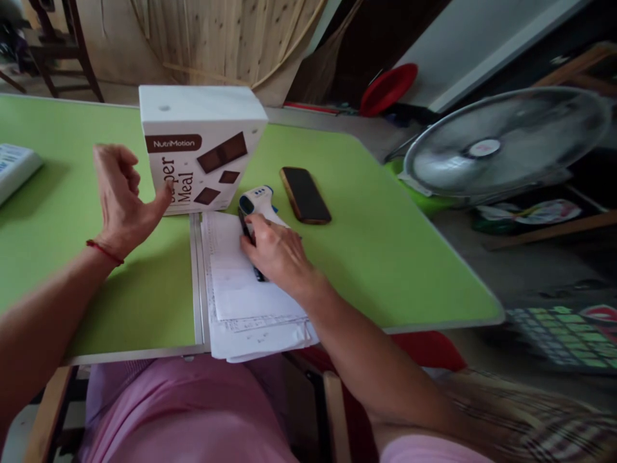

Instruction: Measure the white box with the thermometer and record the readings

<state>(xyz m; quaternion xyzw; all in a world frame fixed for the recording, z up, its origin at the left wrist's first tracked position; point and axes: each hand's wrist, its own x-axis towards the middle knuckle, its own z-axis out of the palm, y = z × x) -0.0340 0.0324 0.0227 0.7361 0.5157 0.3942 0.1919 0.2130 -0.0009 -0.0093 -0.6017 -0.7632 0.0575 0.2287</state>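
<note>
A white NutriMotion carton [193, 154] with pictures of brown bars stands upright on the green table. My left hand [126, 193] is beside its lower left side, fingers loosely curled and thumb stretched apart across the carton's front; it holds nothing. Over a stack of written and blank papers [250, 296], my right hand [277, 251] has thumb and fingers closed on a black pen [259, 274], which lies at the paper's surface. Just beyond that hand is a white and blue handheld infrared thermometer [260, 202], partly covered by it.
A dark phone [306, 195] lies right of the thermometer. At the table's left edge sits a white object [17, 168], cut off by the frame. A large fan [482, 148] stands beyond the right side, and a wooden chair [60, 45] is at the back left.
</note>
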